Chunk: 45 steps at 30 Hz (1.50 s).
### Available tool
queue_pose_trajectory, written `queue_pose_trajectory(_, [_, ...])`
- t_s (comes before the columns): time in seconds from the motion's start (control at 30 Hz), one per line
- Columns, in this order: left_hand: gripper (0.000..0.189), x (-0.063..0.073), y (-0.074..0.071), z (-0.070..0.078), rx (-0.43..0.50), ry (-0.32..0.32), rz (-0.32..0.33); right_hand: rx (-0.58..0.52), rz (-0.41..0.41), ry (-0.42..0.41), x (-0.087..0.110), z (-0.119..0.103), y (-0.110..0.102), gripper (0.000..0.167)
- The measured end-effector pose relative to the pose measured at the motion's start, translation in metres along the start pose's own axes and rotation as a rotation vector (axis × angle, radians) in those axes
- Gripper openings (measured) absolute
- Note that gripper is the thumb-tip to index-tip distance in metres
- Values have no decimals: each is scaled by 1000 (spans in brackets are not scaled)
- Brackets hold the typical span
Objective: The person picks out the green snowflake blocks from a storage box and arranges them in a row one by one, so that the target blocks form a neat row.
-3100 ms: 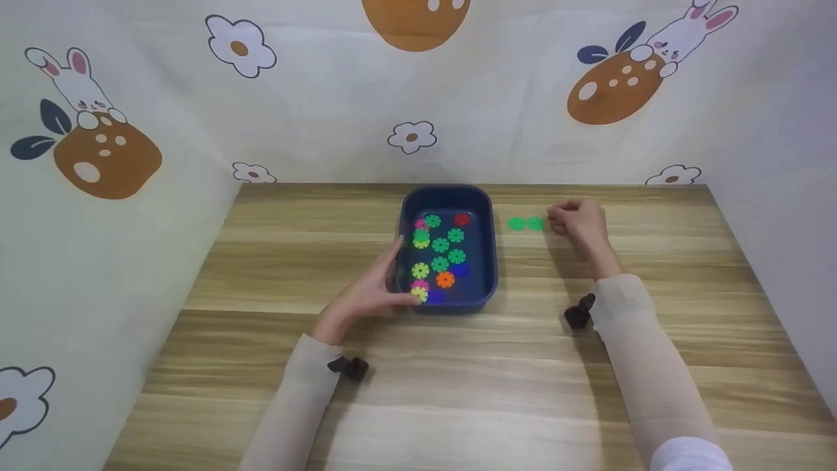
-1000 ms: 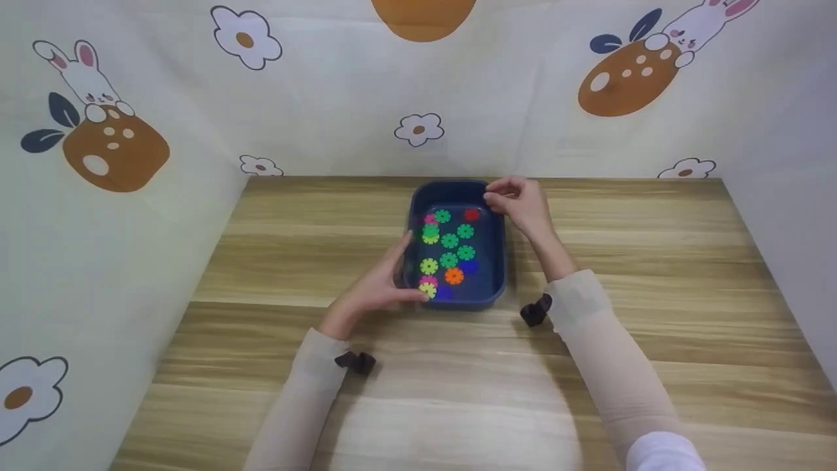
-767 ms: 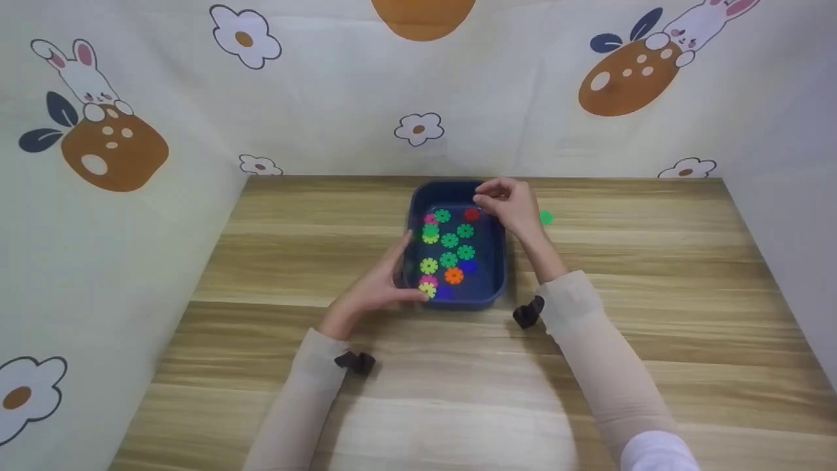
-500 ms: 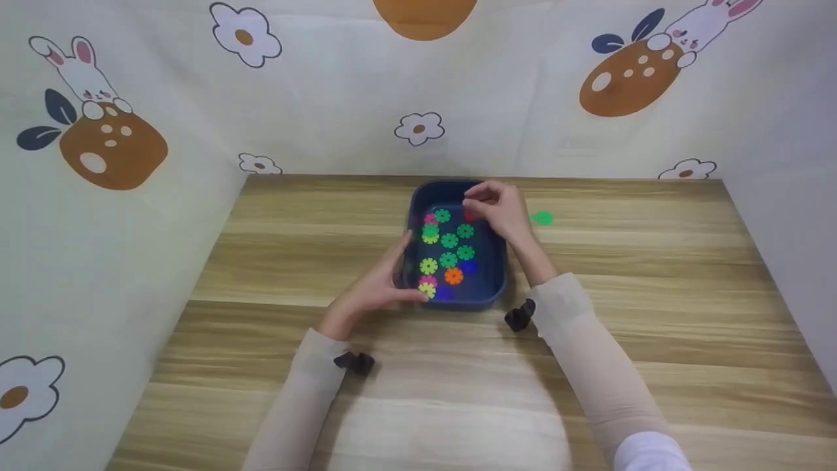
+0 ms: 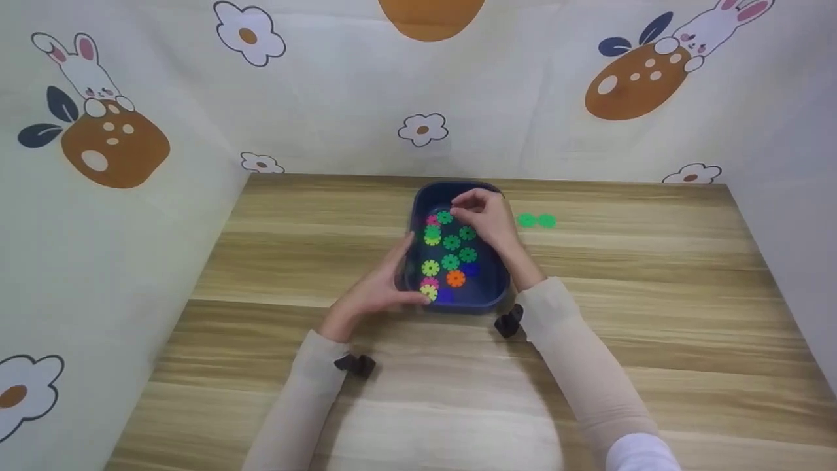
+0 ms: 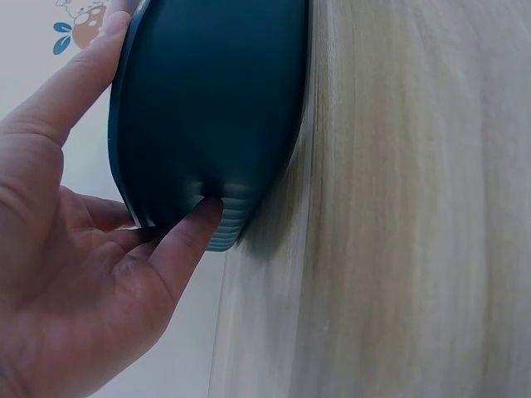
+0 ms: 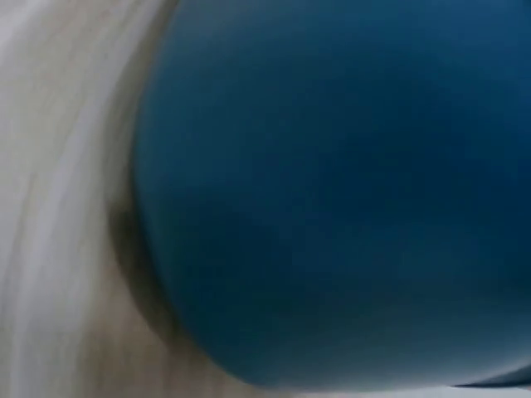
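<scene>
A dark blue plastic bin [image 5: 485,288] stands on the table, holding several notched flower-shaped discs. My left hand [image 5: 369,288] grips its near left corner, thumb along the near end and fingers on the left side; the left wrist view shows the fingers around the bin's outer wall [image 6: 216,91]. My right hand [image 5: 490,219] reaches over the bin's right rim, fingers bent, with fingertips beside a green disc [image 5: 444,216]. No disc shows between those fingertips. The red disc is hidden under this hand. In the right wrist view, the blurred bin wall [image 7: 315,207] fills most of the picture.
Two green discs [image 5: 536,220] lie side by side on the wooden table [image 5: 628,261], right of the bin. Inside the bin are also yellow, pink, blue and orange [image 5: 456,279] discs. A patterned cloth [image 5: 327,98] hangs behind the table.
My right hand has moved left from beside the two green discs, over the rim and into the bin, now covering the red disc. My left hand has kept its grip on the bin.
</scene>
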<state>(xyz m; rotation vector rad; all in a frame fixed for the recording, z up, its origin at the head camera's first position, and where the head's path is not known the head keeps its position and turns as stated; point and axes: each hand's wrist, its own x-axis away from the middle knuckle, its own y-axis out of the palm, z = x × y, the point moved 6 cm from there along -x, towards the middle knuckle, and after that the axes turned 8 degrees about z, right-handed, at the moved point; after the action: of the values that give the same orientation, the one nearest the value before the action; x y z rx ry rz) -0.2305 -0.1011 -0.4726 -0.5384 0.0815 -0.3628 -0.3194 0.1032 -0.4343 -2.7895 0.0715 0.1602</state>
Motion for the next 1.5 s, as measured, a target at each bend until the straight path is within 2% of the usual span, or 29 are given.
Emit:
queue_pose_trajectory(0.17, [119, -1, 2, 3, -3, 10, -5, 71, -3, -3, 0, 3, 3, 19])
queue_pose_trajectory(0.47, [120, -1, 5, 5, -6, 0, -21, 95, -70, -8, 0, 10, 12, 25])
queue_pose_trajectory(0.57, [121, -1, 5, 5, 4, 12, -26, 89, -134, -4, 1, 13, 18, 31])
queue_pose_trajectory(0.7, [121, -1, 5, 4, 31, 34, -24, 102, -287, 1, 5, 17, 31, 44])
queue_pose_trajectory(0.8, [122, -1, 5, 3, 48, 37, -27, 163, -389, -2, 9, 19, 39, 53])
queue_pose_trajectory(0.9, [123, -1, 4, 2, 53, 30, -31, 233, -435, -11, 10, 21, 44, 57])
queue_pose_trajectory(1.33, [120, -3, 1, -1, 49, 15, -23, 388, -515, -92, 12, 20, 57, 44])
queue_pose_trajectory(1.5, [118, -2, 1, 0, 41, 27, -17, 453, -526, -153, 14, 20, 61, 39])
